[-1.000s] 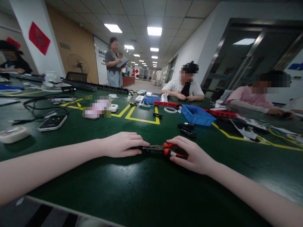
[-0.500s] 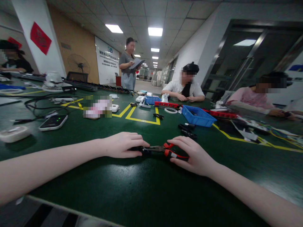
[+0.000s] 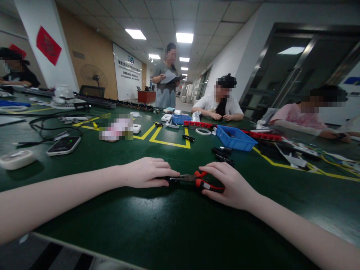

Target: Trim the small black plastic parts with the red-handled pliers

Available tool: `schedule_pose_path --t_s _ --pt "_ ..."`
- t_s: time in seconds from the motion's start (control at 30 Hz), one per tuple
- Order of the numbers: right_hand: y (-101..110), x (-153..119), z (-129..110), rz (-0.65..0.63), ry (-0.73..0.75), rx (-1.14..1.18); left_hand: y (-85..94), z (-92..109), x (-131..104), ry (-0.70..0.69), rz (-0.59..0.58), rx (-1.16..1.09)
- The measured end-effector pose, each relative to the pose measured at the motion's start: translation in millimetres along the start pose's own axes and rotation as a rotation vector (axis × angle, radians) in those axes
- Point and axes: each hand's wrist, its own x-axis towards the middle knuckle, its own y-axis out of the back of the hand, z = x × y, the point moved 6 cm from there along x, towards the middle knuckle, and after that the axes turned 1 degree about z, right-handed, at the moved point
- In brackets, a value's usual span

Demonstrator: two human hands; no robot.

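Note:
My left hand (image 3: 149, 172) is closed around a small black part (image 3: 172, 179) on the green table (image 3: 174, 228). Red-and-black pliers (image 3: 206, 184) lie in the grip of my right hand (image 3: 230, 183), with their handles spread between thumb and fingers. The metal jaws point left and meet the black part beside my left fingertips. Much of the black part is hidden under my left hand. Beyond my right hand are several black pieces (image 3: 222, 154).
A blue bin (image 3: 235, 138) stands behind the black pieces. Another black piece (image 3: 188, 138) lies by yellow tape. At left are a white device (image 3: 64, 145), a tape roll (image 3: 17, 159) and cables. People sit across the table; one stands behind.
The standing person has moved to the right. My left index finger reaches slightly farther right over the black part. My right hand has hardly moved.

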Motion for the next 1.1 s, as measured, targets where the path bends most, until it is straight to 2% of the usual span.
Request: schedule_pose_path --t_s 0.23,0.4,0.7,1.1 --pt "-1.6 3.0 1.7 -0.069 -0.102 0.013 1.4 0.2 -0.2 0.006 0.023 -0.029" --pt "-2.5 6.8 0.4 -0.124 -0.114 0.016 0.9 -0.7 -0.4 0.021 0.024 -0.034" --pt "-2.5 2.6 4.0 -0.065 -0.110 -0.063 3.5 -6.8 -0.9 0.112 0.104 -0.173" --pt "3.0 1.8 -0.2 -0.003 -0.094 -0.136 4.0 -6.3 -1.1 0.105 0.115 -0.171"
